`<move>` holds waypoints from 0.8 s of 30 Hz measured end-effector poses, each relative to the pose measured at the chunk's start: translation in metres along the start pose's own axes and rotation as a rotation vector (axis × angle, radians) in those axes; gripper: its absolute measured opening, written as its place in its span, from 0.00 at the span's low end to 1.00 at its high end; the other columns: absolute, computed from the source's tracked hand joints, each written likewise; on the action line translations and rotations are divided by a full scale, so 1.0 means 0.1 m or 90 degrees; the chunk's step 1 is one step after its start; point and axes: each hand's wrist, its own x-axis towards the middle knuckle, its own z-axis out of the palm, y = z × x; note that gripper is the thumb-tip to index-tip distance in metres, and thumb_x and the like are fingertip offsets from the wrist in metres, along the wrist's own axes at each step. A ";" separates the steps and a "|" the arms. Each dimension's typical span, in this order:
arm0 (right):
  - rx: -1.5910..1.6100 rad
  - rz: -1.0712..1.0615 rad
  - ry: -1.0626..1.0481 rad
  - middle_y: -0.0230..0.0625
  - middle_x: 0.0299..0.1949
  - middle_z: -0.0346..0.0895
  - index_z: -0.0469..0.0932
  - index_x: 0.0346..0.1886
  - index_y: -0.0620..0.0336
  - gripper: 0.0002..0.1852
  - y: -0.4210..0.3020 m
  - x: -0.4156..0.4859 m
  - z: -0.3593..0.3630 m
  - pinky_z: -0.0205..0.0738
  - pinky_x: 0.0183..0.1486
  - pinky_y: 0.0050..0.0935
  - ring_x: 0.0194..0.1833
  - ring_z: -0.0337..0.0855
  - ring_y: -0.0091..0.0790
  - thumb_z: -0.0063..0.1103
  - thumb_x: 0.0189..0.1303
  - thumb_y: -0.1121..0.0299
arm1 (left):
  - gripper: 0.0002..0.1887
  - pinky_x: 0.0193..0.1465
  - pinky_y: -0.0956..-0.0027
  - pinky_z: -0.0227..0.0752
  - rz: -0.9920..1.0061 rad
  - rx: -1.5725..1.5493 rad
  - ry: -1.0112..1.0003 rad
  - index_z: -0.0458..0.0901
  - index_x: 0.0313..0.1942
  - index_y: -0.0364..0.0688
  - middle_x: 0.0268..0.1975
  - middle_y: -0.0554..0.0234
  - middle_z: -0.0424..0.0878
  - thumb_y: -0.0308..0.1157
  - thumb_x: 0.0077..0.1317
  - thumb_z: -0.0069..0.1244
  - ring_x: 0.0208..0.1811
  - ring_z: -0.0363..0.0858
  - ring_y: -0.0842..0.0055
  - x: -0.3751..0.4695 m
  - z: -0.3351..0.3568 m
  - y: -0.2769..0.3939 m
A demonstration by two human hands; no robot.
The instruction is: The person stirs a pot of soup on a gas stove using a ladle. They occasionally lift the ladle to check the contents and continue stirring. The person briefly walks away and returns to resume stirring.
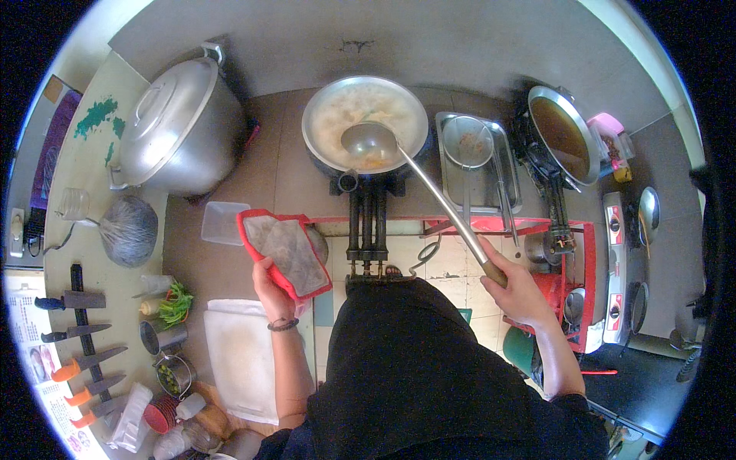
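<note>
My right hand [514, 290] grips the handle end of a long metal ladle [443, 201]. The ladle's bowl [370, 142] rests in a wok [309, 135] of pale, foamy liquid. Under the wok is a black gas burner [367, 224] with several pipes running towards me. With my left hand [274, 293] I hold a grey quilted pot holder [287, 250] with red edging, to the left of the burner pipes. Just beyond it lies a clear plastic container [224, 223].
A large lidded aluminium pot [184, 126] stands at the left. Right of the wok, a metal tray [451, 190] carries a strainer [468, 141]. Further right is a pan of brown liquid [560, 138]. Several knives [86, 330] hang on the left wall, above a white cutting board [241, 362].
</note>
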 end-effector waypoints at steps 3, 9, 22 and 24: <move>0.007 0.062 -0.029 0.57 0.49 0.80 0.54 0.75 0.40 0.37 -0.01 -0.01 -0.02 0.72 0.52 0.30 0.47 0.83 0.37 0.55 0.63 0.72 | 0.19 0.54 0.64 0.72 -0.007 -0.004 0.000 0.74 0.49 0.35 0.46 0.59 0.79 0.38 0.63 0.48 0.47 0.78 0.69 -0.01 0.00 0.00; 0.019 -0.011 0.007 0.58 0.47 0.81 0.54 0.75 0.40 0.37 -0.03 -0.02 0.01 0.72 0.51 0.30 0.44 0.83 0.37 0.54 0.63 0.72 | 0.18 0.55 0.63 0.72 0.009 0.021 0.010 0.74 0.49 0.35 0.46 0.58 0.79 0.38 0.63 0.47 0.48 0.78 0.68 0.03 -0.04 -0.02; -0.010 -0.021 -0.003 0.56 0.34 0.80 0.54 0.75 0.40 0.38 0.06 0.02 0.03 0.73 0.43 0.32 0.34 0.82 0.38 0.55 0.62 0.72 | 0.16 0.53 0.64 0.73 0.004 -0.005 0.004 0.75 0.46 0.36 0.45 0.59 0.79 0.38 0.62 0.47 0.47 0.78 0.69 -0.03 0.04 0.00; -0.032 -0.002 0.002 0.55 0.28 0.77 0.53 0.75 0.40 0.39 0.08 0.02 0.04 0.73 0.40 0.33 0.30 0.80 0.41 0.55 0.61 0.72 | 0.16 0.53 0.64 0.72 0.010 0.002 0.011 0.75 0.46 0.36 0.44 0.59 0.79 0.37 0.62 0.47 0.47 0.78 0.69 -0.03 0.01 0.00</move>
